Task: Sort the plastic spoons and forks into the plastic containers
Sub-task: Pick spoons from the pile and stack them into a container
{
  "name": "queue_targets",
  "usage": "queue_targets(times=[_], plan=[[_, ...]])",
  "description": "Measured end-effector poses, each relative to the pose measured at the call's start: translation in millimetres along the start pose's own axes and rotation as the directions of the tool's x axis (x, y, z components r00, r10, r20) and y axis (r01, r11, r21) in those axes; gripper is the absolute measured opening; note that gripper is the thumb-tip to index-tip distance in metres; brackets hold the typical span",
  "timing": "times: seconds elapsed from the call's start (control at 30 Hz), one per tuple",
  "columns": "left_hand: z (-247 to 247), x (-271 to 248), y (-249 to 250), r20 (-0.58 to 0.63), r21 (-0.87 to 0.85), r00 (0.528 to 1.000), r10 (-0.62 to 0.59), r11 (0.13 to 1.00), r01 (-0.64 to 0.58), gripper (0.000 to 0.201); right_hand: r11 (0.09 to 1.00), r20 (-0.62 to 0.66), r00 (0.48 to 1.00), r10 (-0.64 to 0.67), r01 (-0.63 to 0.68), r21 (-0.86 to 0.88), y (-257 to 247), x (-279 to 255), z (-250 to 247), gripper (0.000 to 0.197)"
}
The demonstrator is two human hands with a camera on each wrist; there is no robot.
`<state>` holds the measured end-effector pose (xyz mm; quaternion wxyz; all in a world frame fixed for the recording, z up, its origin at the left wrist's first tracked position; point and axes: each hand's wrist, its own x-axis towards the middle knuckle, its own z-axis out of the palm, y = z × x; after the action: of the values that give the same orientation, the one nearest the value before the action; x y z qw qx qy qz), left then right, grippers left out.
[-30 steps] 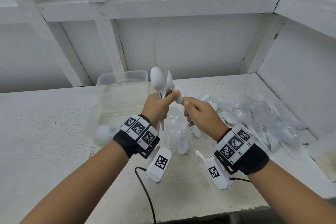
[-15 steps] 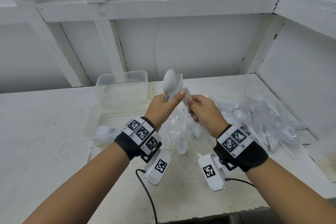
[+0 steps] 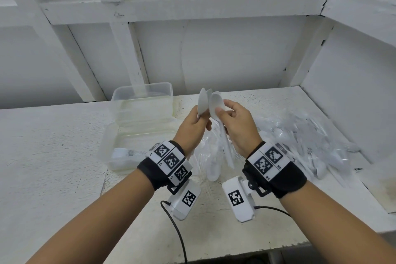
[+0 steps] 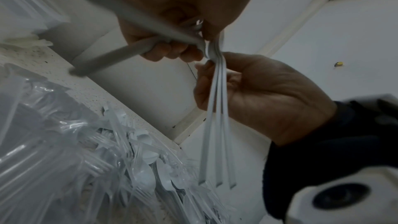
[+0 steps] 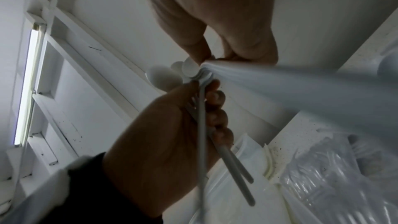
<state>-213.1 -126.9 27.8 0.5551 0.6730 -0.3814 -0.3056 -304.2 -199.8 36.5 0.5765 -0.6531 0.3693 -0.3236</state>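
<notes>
White plastic forks [image 3: 128, 153] lie in one container [image 3: 137, 133], both the left hand [image 3: 192, 128] and right hand [image 3: 240, 128] grip spoons [image 3: 203, 103], and apparently most cutlery [image 3: 310, 135] remains heaped toward the worktop's [image 3: 53, 156] right edge.

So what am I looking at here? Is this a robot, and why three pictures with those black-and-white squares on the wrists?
No robot: a person is sorting cutlery by hand. One camera sits on the head; one on each wrist looks along the hand. The patterned squares are markers on the wrist bands. The left hand grips a bunch of white plastic spoons, bowls up. The right hand pinches one more spoon beside them. On the white table stand clear plastic containers; the nearer one holds forks. To the right lies a pile of unsorted cutlery in clear wrapping.
</notes>
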Motion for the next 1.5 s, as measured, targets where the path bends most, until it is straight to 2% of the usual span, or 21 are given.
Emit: queue_targets(times=[0.13, 0.27, 0.4, 0.47, 0.57, 0.7, 0.77, 0.83, 0.9, 1.0, 1.1, 1.2, 1.33, 1.43, 1.5], plan=[[-1, -2, 4, 0.057, 0.039, 0.998, -0.020, 0.999, 0.018, 0.032, 0.999, 0.003, 0.999, 0.036, -0.036, 0.013, -2, 1, 2, 0.032], [0, -5, 6, 0.057, -0.073, 0.995, -0.085, 0.993, 0.089, 0.038, 1.000, -0.010, 1.000, 0.021, -0.021, -0.011, -7, -1, -2, 0.032], [-5, -3, 5, 0.036, -0.222, 0.989, -0.145, 0.964, 0.150, 0.025, 0.994, 0.013, 0.996, -0.087, 0.088, -0.058, -13, -2, -6, 0.029], [-5, -2, 6, 0.062, -0.183, 0.991, -0.120, 0.975, 0.129, 0.020, 0.986, 0.045, 0.990, -0.132, 0.136, -0.099, -15, -2, -5, 0.026], [-4, -2, 7, 0.105, -0.127, 0.992, -0.071, 0.988, 0.084, 0.027, 0.969, 0.051, 0.986, -0.162, 0.168, -0.180, -13, -1, -2, 0.022], [-7, -1, 5, 0.143, -0.123, 0.985, -0.101, 0.985, 0.119, 0.030, 0.952, 0.047, 0.985, -0.166, 0.172, -0.253, -11, 2, -3, 0.018], [-9, 1, 2, 0.117, -0.112, 0.986, -0.117, 0.985, 0.131, 0.030, 0.950, 0.022, 0.986, -0.166, 0.165, -0.264, -10, 3, -8, 0.022], [-12, 3, -2, 0.030, -0.107, 0.991, -0.130, 0.985, 0.133, 0.029, 0.950, -0.009, 0.986, -0.166, 0.157, -0.271, -11, 5, -13, 0.028], [-15, 4, -2, -0.036, -0.066, 0.991, -0.126, 0.990, 0.124, 0.024, 0.950, -0.011, 0.985, -0.171, 0.161, -0.267, -12, 6, -17, 0.028], [-16, 6, -2, -0.009, 0.020, 0.993, -0.115, 0.993, 0.115, 0.032, 0.957, 0.004, 0.984, -0.177, 0.173, -0.233, -14, 5, -19, 0.026], [-12, 5, 2, 0.050, -0.090, 0.983, -0.176, 0.980, 0.180, 0.039, 0.972, 0.017, 0.986, -0.165, 0.166, -0.167, -13, 5, -17, 0.025], [-6, 4, 0, 0.050, -0.043, 0.989, -0.136, 0.989, 0.138, 0.027, 0.986, 0.056, 0.989, -0.136, 0.141, -0.090, -14, 3, -13, 0.023], [-3, 0, 2, 0.101, -0.146, 0.988, -0.114, 0.981, 0.128, 0.011, 0.991, 0.077, 0.989, -0.126, 0.128, -0.024, -14, 2, -8, 0.021], [-3, -2, 3, 0.122, -0.145, 0.987, -0.101, 0.982, 0.119, 0.015, 0.991, 0.074, 0.989, -0.127, 0.129, -0.021, -12, 3, -8, 0.021], [-4, -4, 4, 0.142, -0.203, 0.984, -0.111, 0.969, 0.139, 0.022, 0.991, 0.068, 0.989, -0.133, 0.135, -0.024, -10, 5, -8, 0.022]])
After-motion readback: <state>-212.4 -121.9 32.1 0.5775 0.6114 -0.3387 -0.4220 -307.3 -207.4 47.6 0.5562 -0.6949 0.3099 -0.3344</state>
